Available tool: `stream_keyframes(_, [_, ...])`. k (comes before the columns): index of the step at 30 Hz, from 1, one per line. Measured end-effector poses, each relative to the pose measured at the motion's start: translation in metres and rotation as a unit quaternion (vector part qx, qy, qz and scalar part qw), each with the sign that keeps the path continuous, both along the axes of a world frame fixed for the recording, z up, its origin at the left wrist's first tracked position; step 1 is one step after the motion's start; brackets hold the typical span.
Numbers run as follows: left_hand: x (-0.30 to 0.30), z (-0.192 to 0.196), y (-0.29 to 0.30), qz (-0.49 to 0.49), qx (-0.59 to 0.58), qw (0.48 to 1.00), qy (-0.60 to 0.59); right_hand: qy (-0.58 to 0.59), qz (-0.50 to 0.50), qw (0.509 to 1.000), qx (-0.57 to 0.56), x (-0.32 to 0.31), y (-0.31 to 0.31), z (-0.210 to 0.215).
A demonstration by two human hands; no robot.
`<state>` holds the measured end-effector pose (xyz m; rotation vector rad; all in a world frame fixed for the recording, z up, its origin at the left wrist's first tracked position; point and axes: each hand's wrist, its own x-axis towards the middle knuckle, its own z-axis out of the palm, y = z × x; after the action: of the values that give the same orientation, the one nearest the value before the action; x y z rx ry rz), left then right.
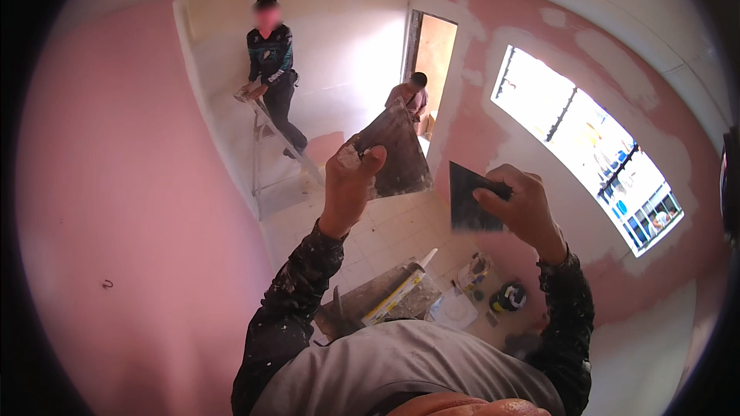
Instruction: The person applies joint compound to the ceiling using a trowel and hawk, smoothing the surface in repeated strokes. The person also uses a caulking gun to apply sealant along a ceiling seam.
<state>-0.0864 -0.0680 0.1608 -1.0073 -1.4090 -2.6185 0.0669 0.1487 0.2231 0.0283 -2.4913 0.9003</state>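
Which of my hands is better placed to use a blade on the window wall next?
Probably your right hand: it grips a flat dark blade, on the side toward the window wall. Your left hand holds a dark board.

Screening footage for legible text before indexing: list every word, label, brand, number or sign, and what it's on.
None readable.
Yellow-and-white strip: any print too small to read.
Dark shirt at the back: pale marks, too blurred to read.
Black-and-yellow container: too small to tell.
Stained plate in left hand, dark blade in right hand: no lettering visible.
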Motion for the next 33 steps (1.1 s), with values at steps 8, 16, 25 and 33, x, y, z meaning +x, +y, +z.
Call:
stream_keyframes(8, [0.021,-0.011,0.015,0.057,-0.118,0.982,0.139,0.193,-0.004,0.897,0.397,-0.004,-0.011,-0.005])
stream_keyframes(16, [0.02,-0.039,-0.006,0.032,-0.097,0.966,0.236,0.371,-0.224,0.742,0.512,0.066,0.059,0.081])
stream_keyframes(25, [-0.006,-0.08,-0.001,0.015,-0.115,0.981,0.154,0.492,-0.447,0.41,0.624,0.167,0.04,0.23])
stream_keyframes(33, [-0.006,-0.083,-0.004,-0.008,-0.118,0.986,0.116,0.55,-0.473,0.383,0.572,0.196,0.057,0.267])
